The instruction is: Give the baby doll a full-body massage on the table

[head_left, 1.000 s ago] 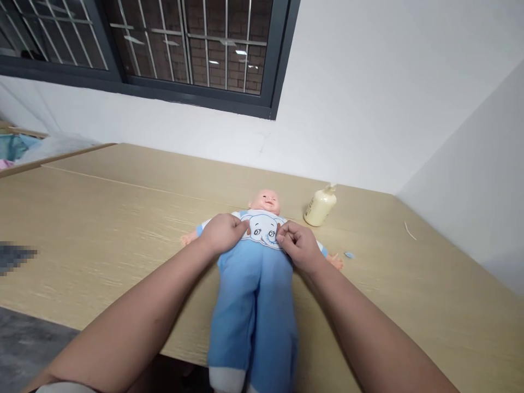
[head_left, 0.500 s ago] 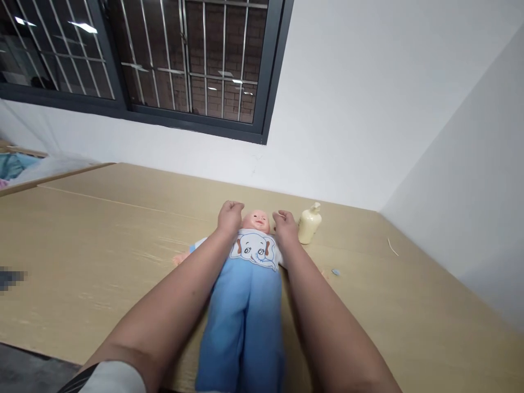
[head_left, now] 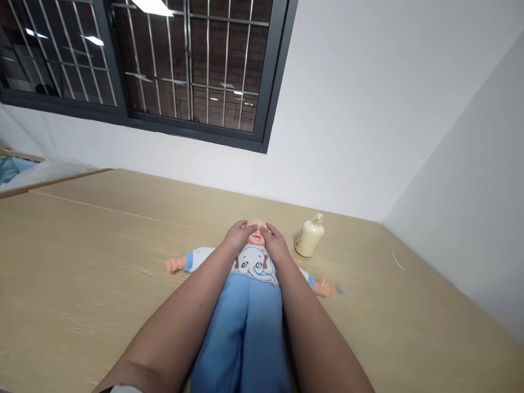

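A baby doll (head_left: 245, 311) lies on its back, head away from me, in a white top with an elephant face and blue trousers. Both its arms stretch out sideways. My left hand (head_left: 239, 236) cups the left side of the doll's head, its thumb lying across the face by one eye. On the opposite side my right hand (head_left: 275, 240) curls round the head in the same way, thumb at the other eye. The doll's mouth shows between my thumbs; its eyes are covered. Just right of my right hand stands a cream pump bottle (head_left: 310, 237).
The doll lies on a light wooden tabletop (head_left: 102, 262) against a white wall. A small bluish piece (head_left: 340, 289) rests by the doll's hand, and a thin pale strip (head_left: 398, 261) lies farther right. A barred window (head_left: 196, 65) is above; blue cloth (head_left: 16, 168) shows at far left.
My hands have come inward from beside the doll's head onto its face, thumbs now over the eyes. The doll's outstretched arms show more fully. The view has shifted slightly.
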{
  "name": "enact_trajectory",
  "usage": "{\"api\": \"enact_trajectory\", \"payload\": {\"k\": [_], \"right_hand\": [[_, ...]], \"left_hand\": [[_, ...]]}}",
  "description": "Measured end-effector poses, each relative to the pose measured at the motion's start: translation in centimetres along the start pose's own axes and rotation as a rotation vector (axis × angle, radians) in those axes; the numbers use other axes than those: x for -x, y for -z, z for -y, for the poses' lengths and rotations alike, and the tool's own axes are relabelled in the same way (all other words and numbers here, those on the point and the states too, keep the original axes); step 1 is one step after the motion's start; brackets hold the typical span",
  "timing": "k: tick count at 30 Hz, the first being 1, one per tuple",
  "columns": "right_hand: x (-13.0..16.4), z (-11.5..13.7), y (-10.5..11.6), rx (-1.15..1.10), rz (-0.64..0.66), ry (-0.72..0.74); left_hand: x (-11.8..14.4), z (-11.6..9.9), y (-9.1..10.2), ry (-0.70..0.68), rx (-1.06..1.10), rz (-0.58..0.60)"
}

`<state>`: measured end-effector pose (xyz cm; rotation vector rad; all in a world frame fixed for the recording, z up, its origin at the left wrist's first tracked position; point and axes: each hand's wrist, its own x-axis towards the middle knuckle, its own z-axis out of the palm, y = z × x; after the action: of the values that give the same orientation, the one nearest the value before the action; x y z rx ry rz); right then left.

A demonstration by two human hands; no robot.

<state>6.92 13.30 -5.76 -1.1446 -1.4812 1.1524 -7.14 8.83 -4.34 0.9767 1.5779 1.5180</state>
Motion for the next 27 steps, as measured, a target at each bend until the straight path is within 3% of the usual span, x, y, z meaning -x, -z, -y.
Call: {"api": "enact_trajectory", "payload": {"k": [16, 27], "right_hand": [[0.2, 0.0, 0.0, -0.072, -0.069, 0.025], [-0.4, -1.0, -0.2, -0.288, 0.031, -0.042]], "left_hand": [[0.5, -0.7, 0.3, -0.005, 0.019, -0.014], [-0.4, 0.8, -0.2, 0.005, 0.152, 0.035]]}}
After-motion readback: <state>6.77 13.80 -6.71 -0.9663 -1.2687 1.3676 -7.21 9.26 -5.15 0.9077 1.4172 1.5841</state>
